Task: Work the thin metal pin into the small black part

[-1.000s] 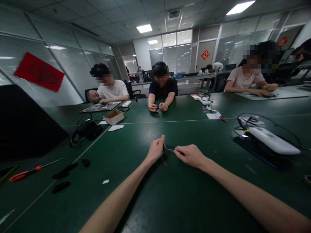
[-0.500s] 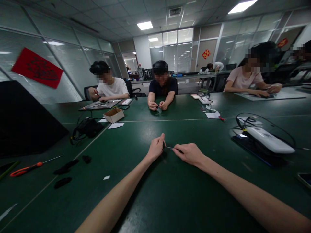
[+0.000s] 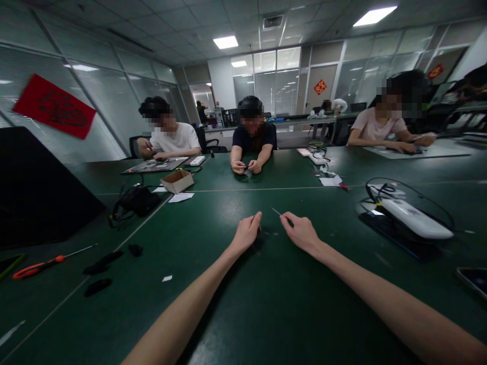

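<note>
My left hand [image 3: 247, 230] is closed just above the green table, thumb on top. A small dark thing in it is almost wholly hidden by the fingers, so its kind cannot be told. To its right, my right hand [image 3: 302, 231] pinches a thin metal rod-like tool [image 3: 276, 211]. The tool's slender tip points up and left, away from the left hand. Its other end is hidden in my fingers. A gap of bare table separates the two hands.
An orange-handled screwdriver [image 3: 40, 266] and several black pieces [image 3: 98, 287] lie at left, near a white scrap [image 3: 167, 278]. Beyond stand a cardboard box [image 3: 177, 181] and black headgear [image 3: 135, 203]. A white power bank [image 3: 416, 218] with cables is at right. Co-workers [image 3: 251, 134] sit across the table.
The thin tool has come away from the dark thing in my left hand. My right hand has moved up and slightly right, tilting the tip upward. My left hand stays almost in place.
</note>
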Motion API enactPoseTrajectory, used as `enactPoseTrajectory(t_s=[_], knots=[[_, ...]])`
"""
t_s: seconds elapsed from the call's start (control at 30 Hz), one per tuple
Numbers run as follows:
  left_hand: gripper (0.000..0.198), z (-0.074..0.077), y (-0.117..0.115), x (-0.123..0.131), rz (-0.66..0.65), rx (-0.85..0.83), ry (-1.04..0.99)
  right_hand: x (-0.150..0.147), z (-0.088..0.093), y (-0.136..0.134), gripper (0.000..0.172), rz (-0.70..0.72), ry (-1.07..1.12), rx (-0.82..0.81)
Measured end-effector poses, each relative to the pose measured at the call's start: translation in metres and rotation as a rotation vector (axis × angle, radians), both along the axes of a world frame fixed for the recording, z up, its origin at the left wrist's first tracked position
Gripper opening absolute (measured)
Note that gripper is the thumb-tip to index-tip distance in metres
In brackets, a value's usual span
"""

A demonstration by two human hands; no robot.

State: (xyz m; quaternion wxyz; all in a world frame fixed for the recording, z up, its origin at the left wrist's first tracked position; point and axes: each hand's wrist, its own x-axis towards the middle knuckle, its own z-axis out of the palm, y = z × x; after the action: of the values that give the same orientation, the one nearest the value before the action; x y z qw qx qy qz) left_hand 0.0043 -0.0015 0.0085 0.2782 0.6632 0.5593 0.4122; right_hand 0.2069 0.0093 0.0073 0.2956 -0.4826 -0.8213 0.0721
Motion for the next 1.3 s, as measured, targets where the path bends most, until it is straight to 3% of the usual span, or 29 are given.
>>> enactPoseTrajectory(t_s=[0.23, 0.93, 1.3], knots=[[0.062, 0.002, -0.001, -0.005, -0.007, -0.125, -0.145, -0.002, 0.003, -0.009, 0.036, 0.297, -0.173, 0.056], [0.059, -0.009, 0.005, -0.005, -0.031, 0.046, -0.021, -0.002, 0.003, -0.010, 0.039, 0.290, -0.311, 0.124], [0.062, -0.007, 0.002, -0.006, -0.049, -0.016, -0.063, 0.000, 0.004, -0.011, 0.037, 0.340, -0.257, 0.100]])
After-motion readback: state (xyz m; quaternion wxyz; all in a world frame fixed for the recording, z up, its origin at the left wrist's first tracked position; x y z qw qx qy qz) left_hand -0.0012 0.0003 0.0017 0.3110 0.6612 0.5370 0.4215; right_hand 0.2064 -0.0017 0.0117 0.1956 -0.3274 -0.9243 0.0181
